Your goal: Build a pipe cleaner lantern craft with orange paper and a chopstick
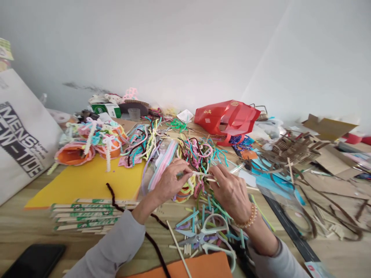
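Note:
A short white pipe cleaner (199, 173) stretches between my two hands above the table. My left hand (171, 180) pinches one end between thumb and fingers. The other end is gripped by my right hand (232, 193), whose fingers are curled and partly hidden; a pale tip juts out just under it. Below and behind the hands sits a small orange piece wrapped in yellow pipe cleaner (184, 193), partly covered by my left hand. White-handled scissors (199, 237) lie spread on cut pipe cleaner bits, close to my right wrist.
Wrapped chopsticks (84, 216) and yellow sheets (87, 181) lie left, near decorated orange cups (72, 154) and a phone (34, 260). Pipe cleaner bundles (199, 150) and a red bag (226, 117) stand behind. Brown strips (298, 146) clutter the right; an orange sheet (197, 266) lies in front.

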`<act>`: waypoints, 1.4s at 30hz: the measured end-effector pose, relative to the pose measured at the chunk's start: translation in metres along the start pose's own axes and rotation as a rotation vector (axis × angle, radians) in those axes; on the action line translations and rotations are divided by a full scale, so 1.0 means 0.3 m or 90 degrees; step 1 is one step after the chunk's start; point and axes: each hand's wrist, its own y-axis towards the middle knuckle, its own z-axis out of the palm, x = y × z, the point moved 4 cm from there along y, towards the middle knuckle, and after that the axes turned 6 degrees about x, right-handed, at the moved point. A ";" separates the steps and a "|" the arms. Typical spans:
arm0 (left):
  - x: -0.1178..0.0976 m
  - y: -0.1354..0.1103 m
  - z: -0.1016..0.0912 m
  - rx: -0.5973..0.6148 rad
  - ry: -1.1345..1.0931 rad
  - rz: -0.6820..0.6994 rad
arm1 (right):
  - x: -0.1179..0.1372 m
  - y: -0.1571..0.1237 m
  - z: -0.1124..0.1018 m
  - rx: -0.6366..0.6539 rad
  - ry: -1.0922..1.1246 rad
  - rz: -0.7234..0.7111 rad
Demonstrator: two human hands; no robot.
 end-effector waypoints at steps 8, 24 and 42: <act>-0.008 -0.002 0.002 -0.008 -0.004 -0.008 | 0.022 -0.026 -0.048 -0.100 -0.052 -0.110; -0.012 0.000 -0.024 -0.039 0.015 0.012 | -0.038 0.028 0.106 0.294 0.250 -0.043; 0.010 0.003 -0.052 0.015 -0.065 -0.108 | -0.036 -0.021 0.079 0.357 0.179 -0.120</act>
